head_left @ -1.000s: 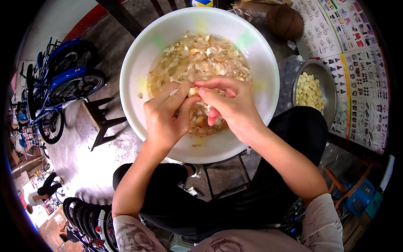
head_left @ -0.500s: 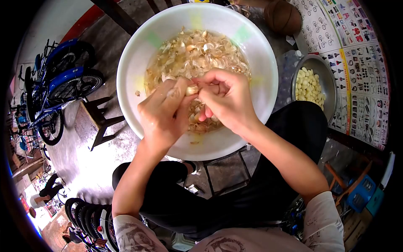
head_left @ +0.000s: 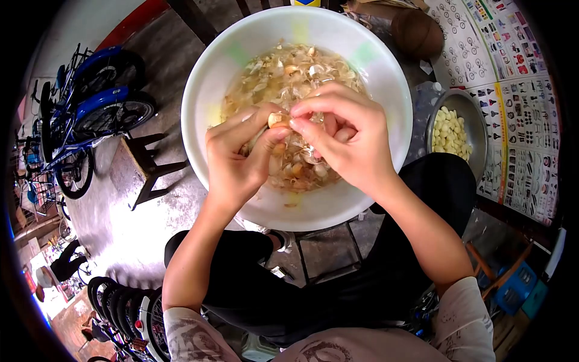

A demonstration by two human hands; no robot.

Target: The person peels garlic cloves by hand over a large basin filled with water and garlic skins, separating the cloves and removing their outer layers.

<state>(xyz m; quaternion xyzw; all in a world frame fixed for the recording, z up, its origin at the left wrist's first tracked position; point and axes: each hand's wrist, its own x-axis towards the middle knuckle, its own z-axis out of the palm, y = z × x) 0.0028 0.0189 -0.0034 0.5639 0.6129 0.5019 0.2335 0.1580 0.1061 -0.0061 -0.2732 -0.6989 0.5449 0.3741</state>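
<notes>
A pale garlic clove [head_left: 277,120] is pinched between the thumb and index finger of my left hand [head_left: 236,158]. Close beside it, my right hand [head_left: 356,136] has its thumb and index fingertip together at the clove's right edge, on its skin; its other fingers are curled. Both hands are above a large white basin [head_left: 200,99]. In the basin, loose garlic skins [head_left: 283,78] and some cloves float in cloudy water, partly hidden by my hands.
Peeled garlic cloves [head_left: 449,133] fill part of a metal bowl [head_left: 476,123] at the right. Beside it is a printed poster sheet [head_left: 525,120]. A brown ball [head_left: 417,33] lies behind. Left are a wooden stool [head_left: 129,166] and blue bicycles [head_left: 99,105].
The view has shifted slightly, so the basin appears further right. My right fingers have drawn a little away from the clove, which shows more between my left fingertips.
</notes>
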